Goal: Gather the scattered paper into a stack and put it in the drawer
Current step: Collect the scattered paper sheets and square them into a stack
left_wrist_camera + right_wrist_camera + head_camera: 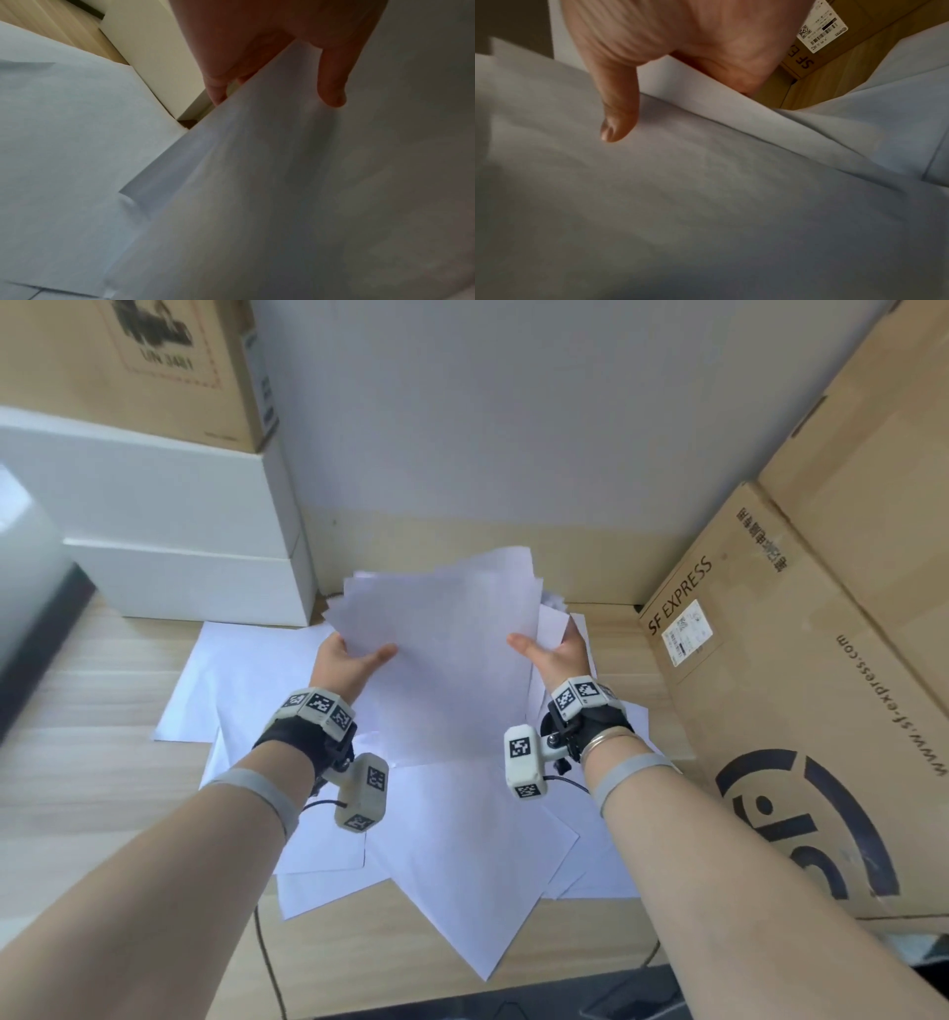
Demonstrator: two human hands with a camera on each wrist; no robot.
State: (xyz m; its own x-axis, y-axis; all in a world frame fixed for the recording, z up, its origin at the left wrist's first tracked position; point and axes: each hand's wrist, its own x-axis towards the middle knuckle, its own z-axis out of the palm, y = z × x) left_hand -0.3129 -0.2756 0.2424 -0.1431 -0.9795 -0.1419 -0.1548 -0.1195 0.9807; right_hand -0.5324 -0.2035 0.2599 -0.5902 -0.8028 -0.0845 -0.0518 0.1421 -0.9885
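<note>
Both hands hold a loose sheaf of white paper (441,649) tilted up above the wooden desk (92,762). My left hand (349,657) grips its left edge, thumb on the front and fingers behind. My right hand (544,649) grips the right edge the same way. In the left wrist view my thumb (331,81) lies on the held paper (308,182). The right wrist view shows my right thumb (618,105) pressing on the sheaf (680,203). More loose sheets (462,855) lie fanned out on the desk beneath. No drawer is in view.
A white box (179,531) stands at the back left with a cardboard carton (169,367) on top. A large SF Express carton (801,711) crowds the right side. A grey wall (513,403) lies behind. A thin cable (267,958) runs over the desk's front edge.
</note>
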